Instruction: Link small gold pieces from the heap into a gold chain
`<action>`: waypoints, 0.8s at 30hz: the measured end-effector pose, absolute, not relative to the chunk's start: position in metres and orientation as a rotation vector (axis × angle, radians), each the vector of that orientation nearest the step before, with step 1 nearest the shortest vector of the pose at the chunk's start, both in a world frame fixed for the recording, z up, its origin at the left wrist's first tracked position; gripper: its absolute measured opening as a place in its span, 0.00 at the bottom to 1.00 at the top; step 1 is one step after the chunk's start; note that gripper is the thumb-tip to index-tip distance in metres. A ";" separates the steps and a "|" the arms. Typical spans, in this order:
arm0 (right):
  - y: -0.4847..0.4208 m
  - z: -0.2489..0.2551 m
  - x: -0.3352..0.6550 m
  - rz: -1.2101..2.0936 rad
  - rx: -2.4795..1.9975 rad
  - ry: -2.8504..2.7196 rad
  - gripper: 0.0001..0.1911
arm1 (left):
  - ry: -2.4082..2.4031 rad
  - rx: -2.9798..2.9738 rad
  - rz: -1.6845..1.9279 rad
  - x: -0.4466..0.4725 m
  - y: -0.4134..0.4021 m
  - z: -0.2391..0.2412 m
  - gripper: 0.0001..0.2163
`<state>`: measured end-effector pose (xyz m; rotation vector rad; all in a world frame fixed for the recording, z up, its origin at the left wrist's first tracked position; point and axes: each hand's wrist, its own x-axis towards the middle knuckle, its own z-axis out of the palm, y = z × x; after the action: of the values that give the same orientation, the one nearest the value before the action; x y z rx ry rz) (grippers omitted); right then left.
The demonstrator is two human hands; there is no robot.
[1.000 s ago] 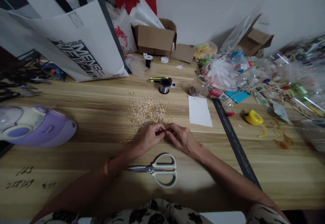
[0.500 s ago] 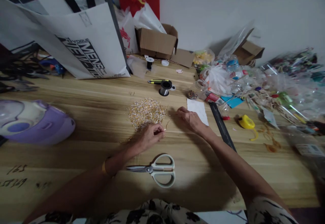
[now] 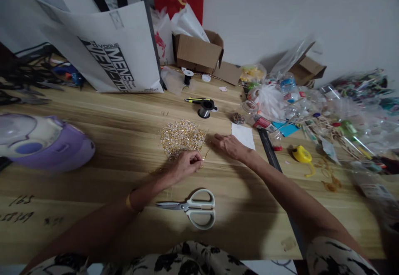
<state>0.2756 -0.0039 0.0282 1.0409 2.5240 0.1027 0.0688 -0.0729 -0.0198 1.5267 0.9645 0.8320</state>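
open lane between glittering pile (image 3: 182,137) and purple appliance (image 3: 67,148), scissors (image 3: 186,207) obstructing the near side

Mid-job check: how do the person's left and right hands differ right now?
The left hand pinches a thin gold-coloured strand; whether the right hand holds anything is too small to tell. The left hand is at the glittery pile's near edge; the right hand is beside the white paper. The left hand has a yellowish wristband; the right hand has none. Both are ungloved.

"VOGUE" and "MENS" on a white shopping bag (image 3: 134,25), handwritten "165" (image 3: 21,200) above "58369" (image 3: 18,217) on wooden tabletop (image 3: 77,196)
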 end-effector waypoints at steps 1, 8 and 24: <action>-0.003 0.028 0.276 0.102 1.021 2.518 0.12 | 0.963 1.531 0.840 0.069 -0.073 -0.020 0.04; 0.002 0.030 0.282 0.023 0.982 2.548 0.12 | 0.964 1.531 0.834 0.066 -0.072 -0.015 0.04; 0.002 0.030 0.282 -0.031 0.991 2.667 0.12 | 0.934 1.466 0.837 0.066 -0.073 -0.016 0.05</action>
<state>0.2824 0.0021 0.0296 0.9914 2.6674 -0.0307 0.0656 -0.0727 -0.0158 1.4658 0.9343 0.8370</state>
